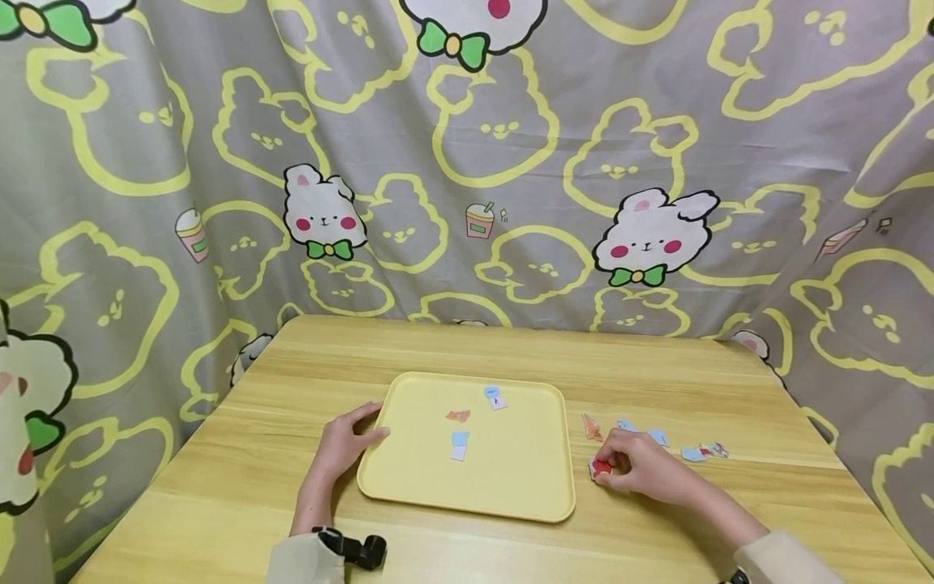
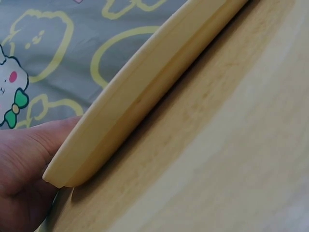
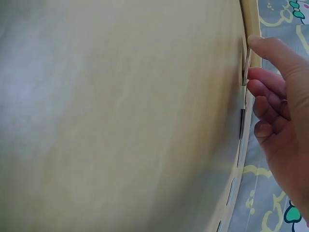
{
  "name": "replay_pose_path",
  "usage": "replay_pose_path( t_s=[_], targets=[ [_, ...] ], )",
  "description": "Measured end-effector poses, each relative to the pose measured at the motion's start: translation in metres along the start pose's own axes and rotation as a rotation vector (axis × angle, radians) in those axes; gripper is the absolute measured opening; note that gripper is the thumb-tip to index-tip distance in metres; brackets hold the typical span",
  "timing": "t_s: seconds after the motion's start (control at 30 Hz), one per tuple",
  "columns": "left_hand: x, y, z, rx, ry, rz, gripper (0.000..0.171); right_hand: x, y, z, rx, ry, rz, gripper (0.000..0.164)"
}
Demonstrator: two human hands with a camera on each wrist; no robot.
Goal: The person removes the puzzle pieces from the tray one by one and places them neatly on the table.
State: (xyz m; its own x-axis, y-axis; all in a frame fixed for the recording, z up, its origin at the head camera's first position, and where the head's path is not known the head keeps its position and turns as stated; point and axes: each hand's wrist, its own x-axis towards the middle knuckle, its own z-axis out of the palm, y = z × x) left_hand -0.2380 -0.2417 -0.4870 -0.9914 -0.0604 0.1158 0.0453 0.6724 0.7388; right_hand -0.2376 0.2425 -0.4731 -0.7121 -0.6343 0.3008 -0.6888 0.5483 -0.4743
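Observation:
A shallow yellow tray [image 1: 511, 487] lies on the table, holding small flat picture pieces: an orange piece [image 1: 458, 416], a blue-and-white piece [image 1: 459, 446] and another blue-and-white pair [image 1: 496, 397]. At its left rim, my left hand [image 1: 343, 442] grips the edge, its thumb over the rim; the left wrist view shows this hand [image 2: 24, 164] partly hidden behind the tray's wall [image 2: 120, 111]. Right of the tray, my right hand [image 1: 645, 466] pinches a red picture piece [image 1: 601, 468] between thumb and fingers. Edge-on in the right wrist view, that thin piece [image 3: 246, 67] stands tilted at the fingertips.
Beyond my right hand lie more cut pieces: an orange one [image 1: 591, 427], blue ones [image 1: 658, 437] and a multicoloured one [image 1: 718, 449]. They rest on a wood-grain table [image 1: 241, 478]. A patterned grey curtain [image 1: 409, 146] hangs along the table's far edge and sides.

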Motion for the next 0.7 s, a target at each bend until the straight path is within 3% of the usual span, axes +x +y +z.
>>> replay_pose_path(
  t_s=[0.53, 0.7],
  targets=[
    [0.0024, -0.0007, -0.0018, -0.01, -0.016, -0.007, 0.052, 0.0009, -0.0059, -0.0044, -0.073, -0.055, 0.009, 0.015],
    [0.0018, -0.0009, -0.0019, -0.008, -0.021, -0.01, 0.052, 0.0008, -0.0055, -0.0037, -0.086, -0.015, -0.016, 0.02]
  ],
)
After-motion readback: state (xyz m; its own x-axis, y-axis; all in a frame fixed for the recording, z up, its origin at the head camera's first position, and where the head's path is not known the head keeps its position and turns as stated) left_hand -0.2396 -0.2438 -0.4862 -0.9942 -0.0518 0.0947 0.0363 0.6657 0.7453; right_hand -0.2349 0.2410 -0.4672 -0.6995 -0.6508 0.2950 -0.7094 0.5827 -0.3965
